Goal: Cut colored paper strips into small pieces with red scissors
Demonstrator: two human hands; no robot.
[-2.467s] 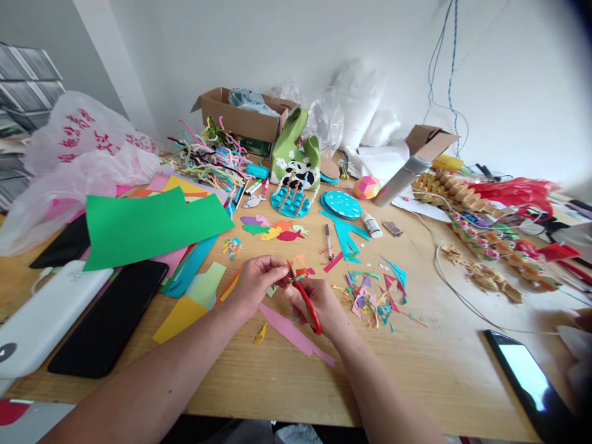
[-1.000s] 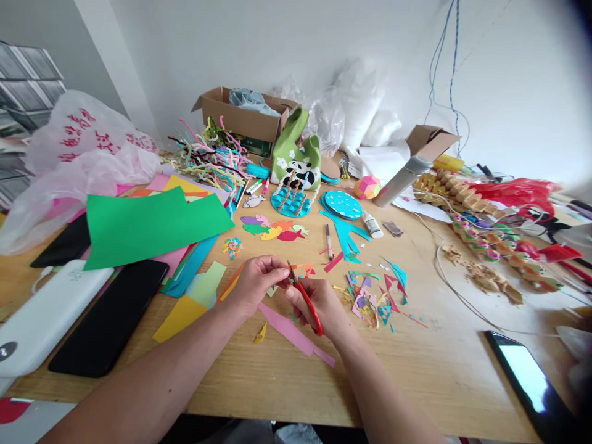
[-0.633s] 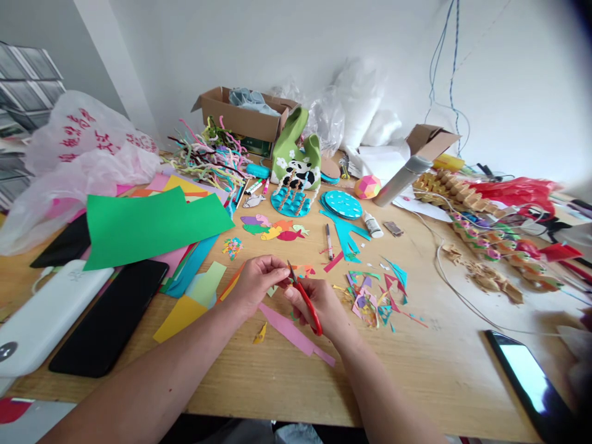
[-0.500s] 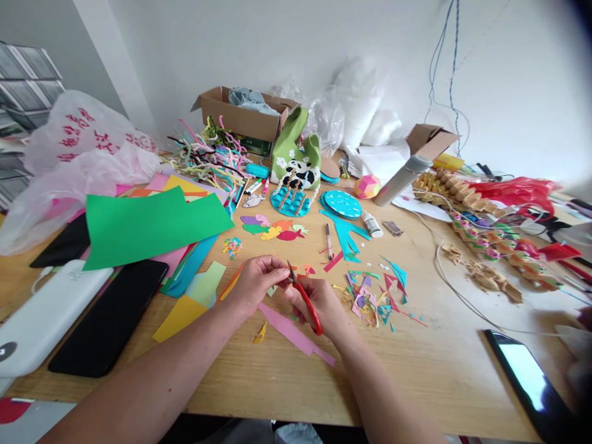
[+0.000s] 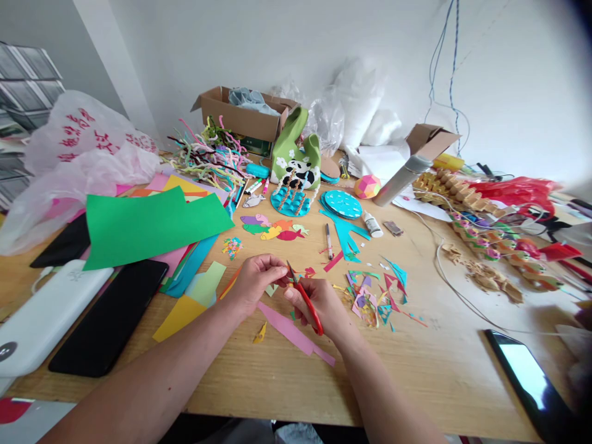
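Red-handled scissors (image 5: 309, 306) are in my right hand (image 5: 321, 303), fingers wrapped round the handles and blades pointing up and left. My left hand (image 5: 259, 280) is pinched at the blade tips; whatever lies between its fingers is too small to make out. Below the hands a pink paper strip (image 5: 289, 330) and a yellow paper scrap (image 5: 260, 333) lie on the table (image 5: 277, 388). Beyond them are several colourful paper fish (image 5: 272, 229) and a small heap of tiny paper bits (image 5: 232, 248). Right of my right hand is a pile of paper offcuts (image 5: 374, 299).
At left are green paper sheets (image 5: 152, 225), a white power bank (image 5: 50, 314) and a black phone (image 5: 108, 317). A pen (image 5: 328, 240), blue discs (image 5: 343, 204) and a metal bottle (image 5: 402, 180) stand or lie ahead. A lit phone (image 5: 525, 376) and cable (image 5: 456, 302) are at right.
Both hands stay in nearly the same place, with the scissors still in my right hand. Only a very slight shift of the fingers shows.
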